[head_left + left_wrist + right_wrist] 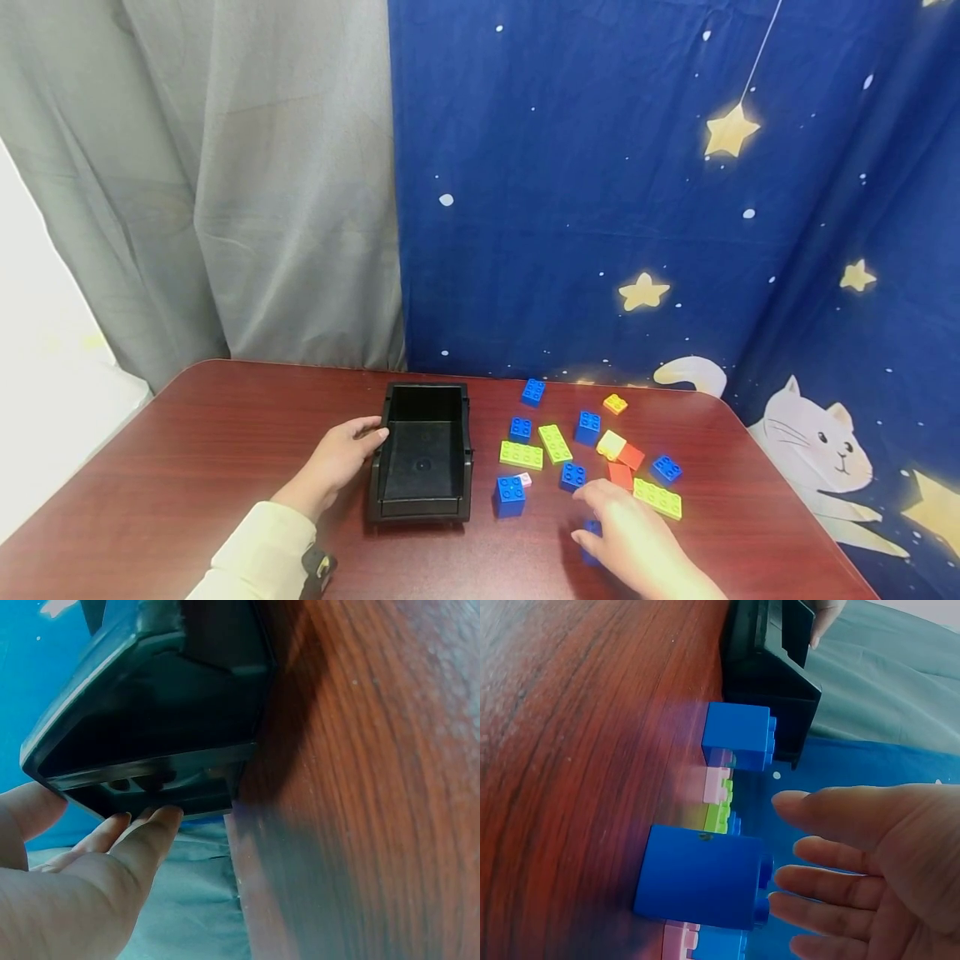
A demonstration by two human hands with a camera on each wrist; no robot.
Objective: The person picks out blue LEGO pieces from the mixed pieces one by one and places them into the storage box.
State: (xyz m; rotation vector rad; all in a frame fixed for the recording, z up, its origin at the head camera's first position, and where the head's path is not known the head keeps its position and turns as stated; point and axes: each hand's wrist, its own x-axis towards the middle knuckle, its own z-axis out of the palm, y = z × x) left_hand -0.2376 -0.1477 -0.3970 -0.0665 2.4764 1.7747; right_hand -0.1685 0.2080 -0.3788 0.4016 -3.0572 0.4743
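Note:
My left hand [337,462] holds the left side of a black plastic bin [420,510]. In the left wrist view the thumb lies at the bin's rim and the fingers lie against its outer wall. My right hand [630,533] is spread above a blue building brick [697,874] on the table, thumb and fingers apart. The right wrist view has its fingertips just off the brick's studs, with nothing held. From above, this hand partly hides the brick. Another tall blue brick [510,497] and a small pink brick [525,480] stand between the bin and this hand.
Beyond the right hand lie several bricks: a green brick [657,498], a red brick [620,476], a yellow brick [611,445], an orange brick [615,404] and a blue brick [667,469]. The brown table [262,417] ends at a grey curtain [300,208] and a blue curtain [540,208].

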